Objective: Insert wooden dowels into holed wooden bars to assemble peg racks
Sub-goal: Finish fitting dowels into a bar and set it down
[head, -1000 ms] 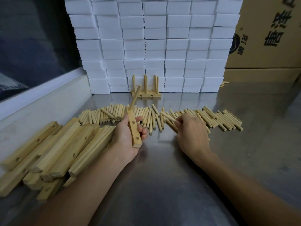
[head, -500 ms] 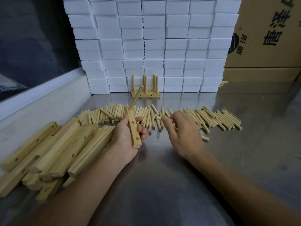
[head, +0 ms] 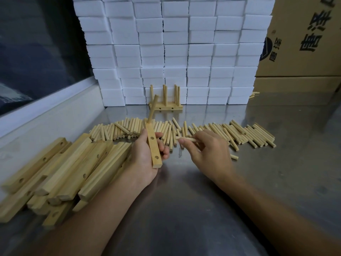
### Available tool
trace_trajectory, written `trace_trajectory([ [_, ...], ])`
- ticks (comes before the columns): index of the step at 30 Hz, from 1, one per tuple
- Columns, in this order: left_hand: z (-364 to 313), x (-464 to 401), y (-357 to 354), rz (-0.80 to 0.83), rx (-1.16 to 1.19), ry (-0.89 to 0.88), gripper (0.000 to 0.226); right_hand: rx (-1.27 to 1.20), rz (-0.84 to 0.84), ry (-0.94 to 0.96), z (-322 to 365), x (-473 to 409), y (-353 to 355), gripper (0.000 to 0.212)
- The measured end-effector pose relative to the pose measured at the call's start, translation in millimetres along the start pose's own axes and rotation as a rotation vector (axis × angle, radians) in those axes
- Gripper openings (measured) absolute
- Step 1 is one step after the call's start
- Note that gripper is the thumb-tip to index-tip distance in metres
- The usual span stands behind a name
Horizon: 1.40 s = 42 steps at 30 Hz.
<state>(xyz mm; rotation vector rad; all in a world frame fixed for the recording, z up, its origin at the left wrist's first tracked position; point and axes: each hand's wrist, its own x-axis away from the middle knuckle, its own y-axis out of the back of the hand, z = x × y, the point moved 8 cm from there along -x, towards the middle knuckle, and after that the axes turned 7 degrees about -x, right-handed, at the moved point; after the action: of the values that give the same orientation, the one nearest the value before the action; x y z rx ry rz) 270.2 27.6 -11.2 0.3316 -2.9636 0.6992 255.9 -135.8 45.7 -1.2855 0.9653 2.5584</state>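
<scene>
Your right hand (head: 206, 150) just lifted a short pale wooden dowel (head: 186, 139) off the pile, fingers pinching it; it lies crosswise, pointing left toward the holed pale wooden bar (head: 153, 146) your left hand (head: 145, 159) grips, long axis running away from you.

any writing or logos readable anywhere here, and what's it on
"唐": large black character, turned sideways, on the cardboard box at the upper right.
The other black characters on that box are cut off by the frame edge or too partial to read.
A round dark logo on the same box: its small characters are not legible.
Nothing else carries text.
</scene>
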Motion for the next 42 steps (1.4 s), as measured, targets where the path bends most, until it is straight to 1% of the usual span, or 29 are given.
trace_trajectory([
  [2,-1,1,-1,-0.001,-0.008,-0.013,0.053,-0.049,-0.022,-0.028,-4,0,1,0.033],
  [6,-1,2,0,0.008,-0.003,-0.006,0.052,-0.193,0.012,-0.207,-19,2,-3,0.012],
  [9,2,3,-2,0.021,0.025,0.022,0.052,-0.163,-0.088,-0.152,-15,-1,8,0.013],
  [11,5,4,-3,0.039,0.034,0.038,0.052,-0.236,-0.139,-0.173,-12,-3,12,0.012],
  [13,8,4,-5,0.051,0.036,0.050,0.052,-0.456,-0.109,-0.301,-14,-3,6,0.010],
  [17,11,3,-6,0.056,0.046,0.062,0.050,-1.060,-0.014,-0.726,-15,13,-28,0.018],
  [18,11,2,-6,0.061,0.045,0.064,0.050,-1.156,0.015,-0.783,-12,16,-36,0.019],
  [20,11,2,-7,0.075,0.032,0.066,0.048,-1.222,0.051,-0.817,-6,18,-44,0.018],
  [23,13,2,-8,0.089,0.020,0.081,0.049,-1.208,0.090,-0.801,-1,18,-48,0.028],
  [25,14,2,-9,0.098,0.016,0.089,0.053,-1.201,0.091,-0.793,0,18,-48,0.030],
  [27,14,2,-9,0.101,0.012,0.091,0.064,-1.179,0.065,-0.793,-1,18,-46,0.025],
  [29,14,3,-10,0.100,0.001,0.089,0.070,-1.155,0.051,-0.790,0,17,-45,0.017],
  [32,13,4,-11,0.098,-0.016,0.077,0.070,-1.104,0.047,-0.743,1,13,-42,0.009],
  [34,14,2,-11,0.101,-0.024,0.069,0.066,-1.043,0.052,-0.679,4,7,-39,0.008],
  [37,14,1,-11,0.100,-0.042,0.062,0.058,-0.848,0.084,-0.536,11,-5,-32,0.008],
  [40,15,2,-10,0.076,-0.073,0.058,0.057,-0.555,0.196,-0.360,23,-21,-28,0.008],
  [42,15,3,-10,0.062,-0.104,0.056,0.057,-0.425,0.267,-0.300,29,-32,-27,0.012],
])
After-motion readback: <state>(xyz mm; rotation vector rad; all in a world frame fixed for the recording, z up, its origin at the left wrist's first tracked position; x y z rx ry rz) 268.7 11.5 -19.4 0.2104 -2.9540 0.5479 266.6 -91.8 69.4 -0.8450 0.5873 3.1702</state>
